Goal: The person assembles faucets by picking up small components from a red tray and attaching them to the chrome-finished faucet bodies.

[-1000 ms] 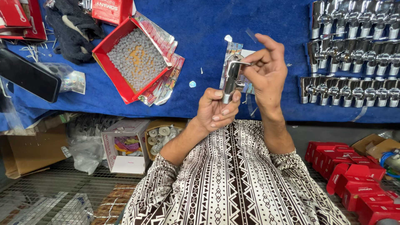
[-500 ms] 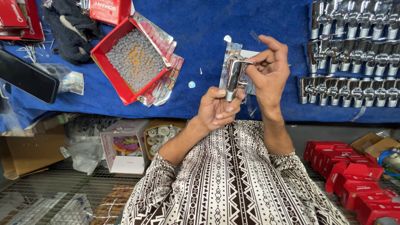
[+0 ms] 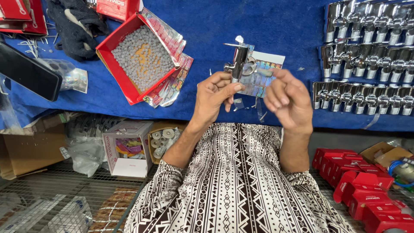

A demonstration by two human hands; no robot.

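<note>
The left hand [image 3: 214, 92] holds a shiny metal tap [image 3: 237, 62] up over the desk [image 3: 267, 26], which has a blue cloth on it. Its fingers are wrapped tight around the bottom part of the tap, and the thin handle sticks out to the side at the top. A moment ago the right hand [image 3: 286, 97] was up at the tap, pinching near the top of it. Now it has let go and moved off to the side and lower down. Its fingers are loosely curled and hold nothing, and there is a gap between this hand and the tap. So only one hand has the tap now, and it looks like the bit the right hand was doing on it is finished. Just behind the tap lies a sheet of shiny stickers [image 3: 261, 73] on the cloth. Over to the side sits a red box [image 3: 140, 58] full of small grey pieces, with more shiny sheets tucked under it. On the other side, many more taps [image 3: 366, 56] lie in neat rows. A black glove [image 3: 75, 26] rests near the far corner.
</note>
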